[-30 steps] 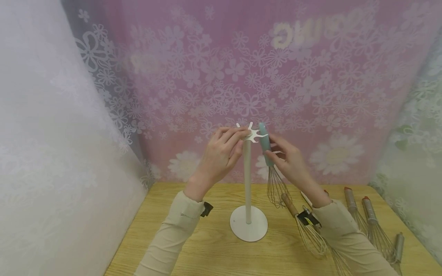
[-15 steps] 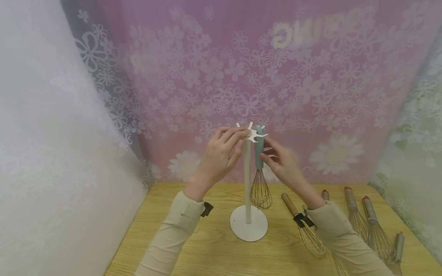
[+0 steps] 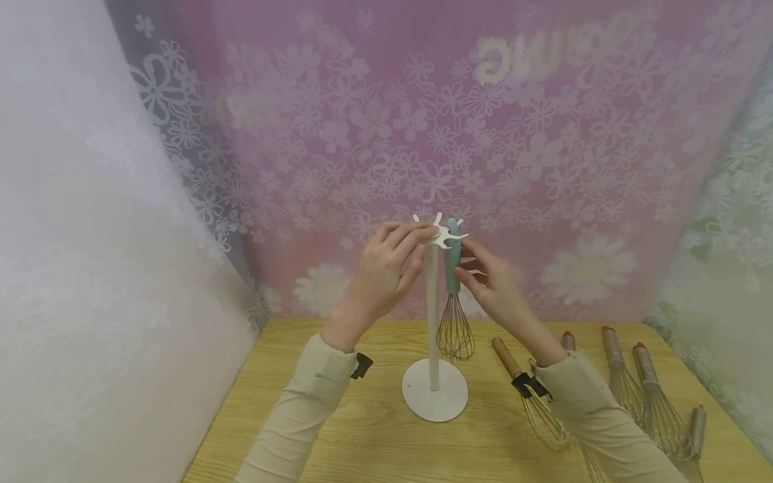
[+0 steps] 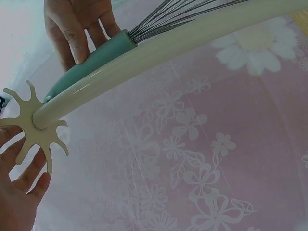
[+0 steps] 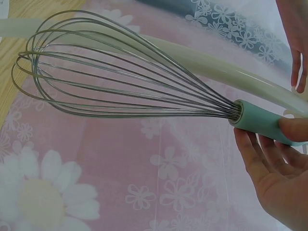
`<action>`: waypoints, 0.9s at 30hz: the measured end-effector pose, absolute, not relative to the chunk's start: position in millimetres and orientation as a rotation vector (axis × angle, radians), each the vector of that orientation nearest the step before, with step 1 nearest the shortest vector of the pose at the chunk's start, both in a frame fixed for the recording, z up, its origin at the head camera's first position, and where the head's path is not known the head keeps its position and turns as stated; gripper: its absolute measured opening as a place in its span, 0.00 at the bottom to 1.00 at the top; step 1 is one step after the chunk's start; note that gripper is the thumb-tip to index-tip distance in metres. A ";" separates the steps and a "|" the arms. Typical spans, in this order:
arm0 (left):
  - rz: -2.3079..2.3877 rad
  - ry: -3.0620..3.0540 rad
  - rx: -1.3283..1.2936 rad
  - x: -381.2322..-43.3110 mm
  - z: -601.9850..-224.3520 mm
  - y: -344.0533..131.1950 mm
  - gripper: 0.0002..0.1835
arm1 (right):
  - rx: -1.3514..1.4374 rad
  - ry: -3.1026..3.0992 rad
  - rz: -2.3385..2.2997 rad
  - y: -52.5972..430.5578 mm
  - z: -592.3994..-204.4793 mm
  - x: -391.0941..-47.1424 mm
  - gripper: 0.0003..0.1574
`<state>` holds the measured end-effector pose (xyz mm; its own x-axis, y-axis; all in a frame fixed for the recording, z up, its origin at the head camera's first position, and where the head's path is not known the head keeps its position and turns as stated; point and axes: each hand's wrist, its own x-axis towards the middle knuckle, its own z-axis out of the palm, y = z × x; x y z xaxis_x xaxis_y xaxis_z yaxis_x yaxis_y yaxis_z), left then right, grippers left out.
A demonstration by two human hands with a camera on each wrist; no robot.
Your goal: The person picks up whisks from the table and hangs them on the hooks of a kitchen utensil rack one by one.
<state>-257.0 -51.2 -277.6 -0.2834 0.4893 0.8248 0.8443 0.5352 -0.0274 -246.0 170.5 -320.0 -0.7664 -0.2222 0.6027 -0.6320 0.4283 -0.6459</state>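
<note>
A whisk [image 3: 453, 261] with a teal handle hangs upright, wires down, beside the pole of a white stand [image 3: 433, 315]. Its handle top is among the prongs of the stand's star-shaped hook plate [image 4: 36, 122]. My right hand [image 3: 498, 282] pinches the handle [image 5: 262, 121] between thumb and fingers. On the stand's other side, my left hand [image 3: 389, 265] lays its fingers over the top of the hook plate, with the thumb lower, near a prong. The left wrist view shows those fingers [image 4: 31, 173] partly behind the prongs.
The stand's round base [image 3: 417, 402] rests on a wooden table [image 3: 338, 429]. To the right lie a wooden-handled whisk [image 3: 507, 355], partly under my right sleeve, and several metal-handled whisks [image 3: 646, 369]. A flowered curtain [image 3: 362, 154] hangs behind.
The teal whisk has moved left with my right hand, from outside the prong tips in toward the pole, and has straightened upright. My left hand stays on the hook plate.
</note>
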 end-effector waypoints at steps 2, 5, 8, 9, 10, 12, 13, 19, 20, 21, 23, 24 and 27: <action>-0.536 -1.941 -1.085 -257.1 -277.6 -51.2 0.21 | 0.725 -2.257 1.294 170.5 -320.1 -245.8 0.30; -0.539 -1.944 -1.086 -257.3 -277.6 -51.3 0.21 | 0.723 -2.259 1.296 170.9 -320.6 -245.7 0.30; -0.541 -1.948 -1.085 -257.5 -277.8 -51.4 0.21 | 0.718 -2.263 1.294 171.1 -320.7 -245.3 0.30; -0.542 -1.950 -1.085 -257.5 -277.8 -51.5 0.21 | 0.716 -2.264 1.295 171.2 -320.8 -245.4 0.30; -0.543 -1.951 -1.085 -257.5 -277.9 -51.5 0.21 | 0.714 -2.264 1.296 171.5 -321.1 -245.6 0.31; -0.543 -1.952 -1.085 -257.5 -277.9 -51.5 0.21 | 0.717 -2.264 1.295 171.7 -321.3 -245.5 0.31; -0.544 -1.951 -1.085 -257.5 -277.9 -51.5 0.21 | 0.720 -2.263 1.296 171.9 -321.4 -245.5 0.31; -0.541 -1.947 -1.086 -257.6 -277.6 -51.4 0.22 | 0.727 -2.257 1.292 173.5 -323.4 -245.4 0.31; -0.539 -1.946 -1.086 -257.6 -277.6 -51.4 0.22 | 0.723 -2.256 1.292 173.8 -323.9 -245.5 0.31; -0.538 -1.946 -1.086 -257.7 -277.8 -51.4 0.22 | 0.718 -2.252 1.293 174.0 -324.3 -245.6 0.31; -0.534 -1.945 -1.085 -257.5 -277.6 -51.4 0.22 | 0.703 -2.229 1.299 174.5 -325.2 -245.8 0.30; -0.531 -1.946 -1.085 -257.5 -277.7 -51.4 0.22 | 0.698 -2.206 1.303 174.7 -325.7 -246.0 0.30; -0.530 -1.947 -1.086 -257.4 -277.5 -51.3 0.22 | 0.683 -2.118 1.330 175.2 -326.9 -246.3 0.27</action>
<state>-257.4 -51.3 -277.5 -0.2873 0.4945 0.8203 0.8421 0.5385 -0.0297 -246.3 175.2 -326.9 -0.7244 -0.1310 0.6768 -0.6665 0.3835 -0.6393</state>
